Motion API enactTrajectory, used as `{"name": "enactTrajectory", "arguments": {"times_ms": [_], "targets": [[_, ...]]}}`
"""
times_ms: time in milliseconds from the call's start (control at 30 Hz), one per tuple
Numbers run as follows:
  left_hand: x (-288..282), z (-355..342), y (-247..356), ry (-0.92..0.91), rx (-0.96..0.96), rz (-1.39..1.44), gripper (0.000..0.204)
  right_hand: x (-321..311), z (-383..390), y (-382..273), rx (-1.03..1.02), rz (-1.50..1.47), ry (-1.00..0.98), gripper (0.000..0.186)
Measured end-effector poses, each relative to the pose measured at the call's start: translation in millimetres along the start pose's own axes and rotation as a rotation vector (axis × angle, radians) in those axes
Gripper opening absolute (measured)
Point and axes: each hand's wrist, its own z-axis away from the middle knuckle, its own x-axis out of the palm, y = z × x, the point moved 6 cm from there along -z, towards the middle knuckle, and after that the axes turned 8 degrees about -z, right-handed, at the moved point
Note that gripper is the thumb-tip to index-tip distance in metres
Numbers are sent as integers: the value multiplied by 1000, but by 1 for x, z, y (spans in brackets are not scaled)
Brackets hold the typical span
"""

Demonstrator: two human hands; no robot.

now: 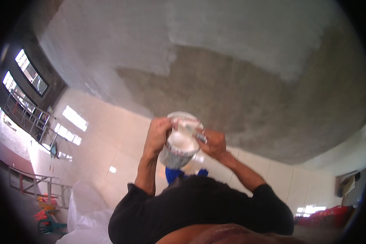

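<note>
In front of my body is a grey-white bucket (177,158) with a smeared outside and white material (180,140) inside. A white round edge (183,115) shows at its far side; I cannot tell whether it is part of the bucket or a lid. My left hand (158,132) is closed on the far left of the rim. At the right side of the opening, my right hand (212,143) is closed around a small light-coloured object (201,136) with dark marks, too blurred to name. The wall (199,89) beyond is partly coated pale grey, with a darker bare patch.
Glossy pale tiles (120,152) cover the floor. Metal scaffold frames (30,116) stand by the windows at far left, another frame (36,181) nearer. Translucent plastic sheeting (85,209) lies at lower left. Red material (327,215) is at lower right.
</note>
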Motion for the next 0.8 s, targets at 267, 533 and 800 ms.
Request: {"name": "enactTrajectory", "arguments": {"times_ms": [267, 533, 800], "targets": [[6, -4, 15, -40, 25, 23, 24, 10, 3, 29, 816, -697, -2, 17], [4, -1, 13, -30, 0, 10, 24, 14, 15, 46, 792, -710, 24, 19], [6, 3, 17, -38, 36, 3, 25, -2, 5, 10, 259, -33, -4, 23]]}}
